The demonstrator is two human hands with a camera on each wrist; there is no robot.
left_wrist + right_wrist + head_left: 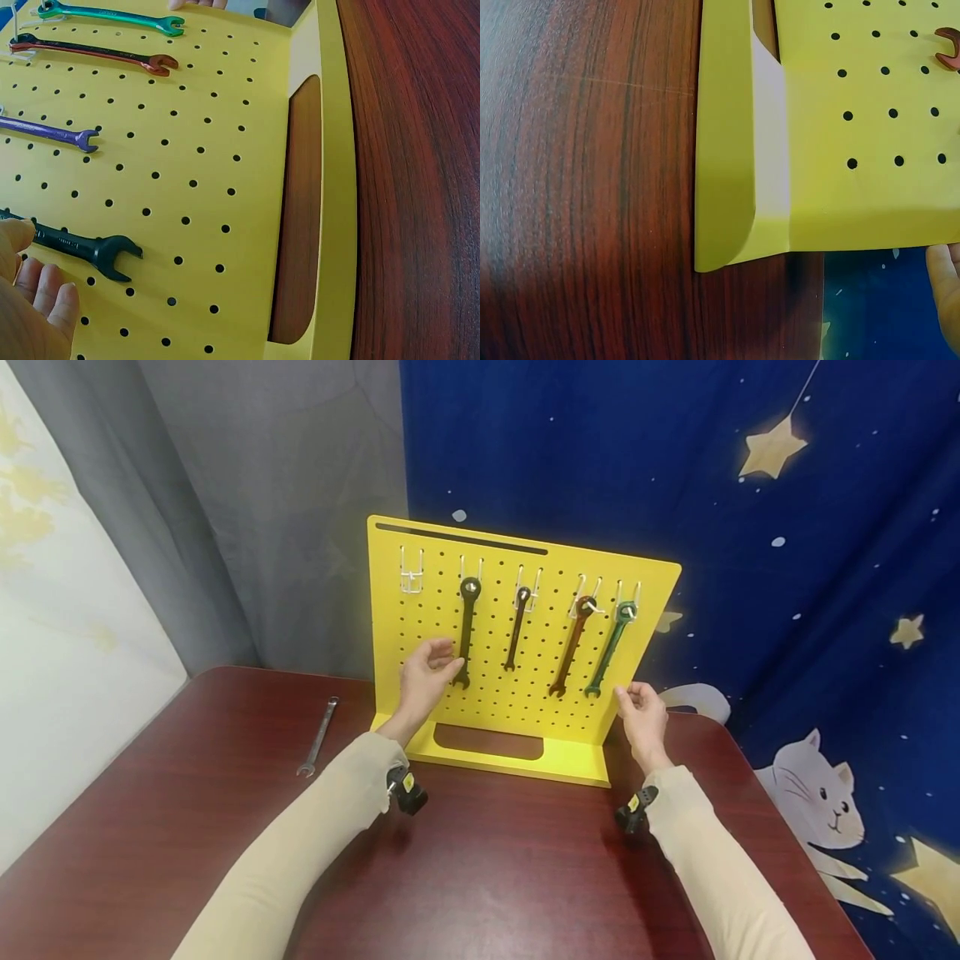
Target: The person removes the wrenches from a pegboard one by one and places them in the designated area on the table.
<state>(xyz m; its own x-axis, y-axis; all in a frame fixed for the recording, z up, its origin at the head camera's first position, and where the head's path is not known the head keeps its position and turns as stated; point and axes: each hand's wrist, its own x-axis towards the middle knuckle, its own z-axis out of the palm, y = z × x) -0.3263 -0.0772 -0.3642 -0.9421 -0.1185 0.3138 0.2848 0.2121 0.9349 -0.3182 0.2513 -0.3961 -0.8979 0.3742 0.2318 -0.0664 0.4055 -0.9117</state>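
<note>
A yellow pegboard (487, 702) stands upright on the table. From its white hooks hang a black combination wrench (467, 627), a smaller purple wrench (52, 133), a red-orange wrench (572, 647) and a green wrench (609, 652). My left hand (429, 677) is beside the black wrench's lower shaft, its thumb at the shaft and its fingers loosely bent to the left. With thumb and bent fingers, my right hand (643, 717) holds the board's right edge; some of those fingertips are hidden. A silver wrench (318, 737) lies on the table, left of the board.
An unused white hook (411, 578) is at the board's upper left. The board has a base lip (525, 766) with a long slot above it. Behind the dark red table (480, 877) hang a grey curtain (292, 527) and a blue starry curtain (600, 452).
</note>
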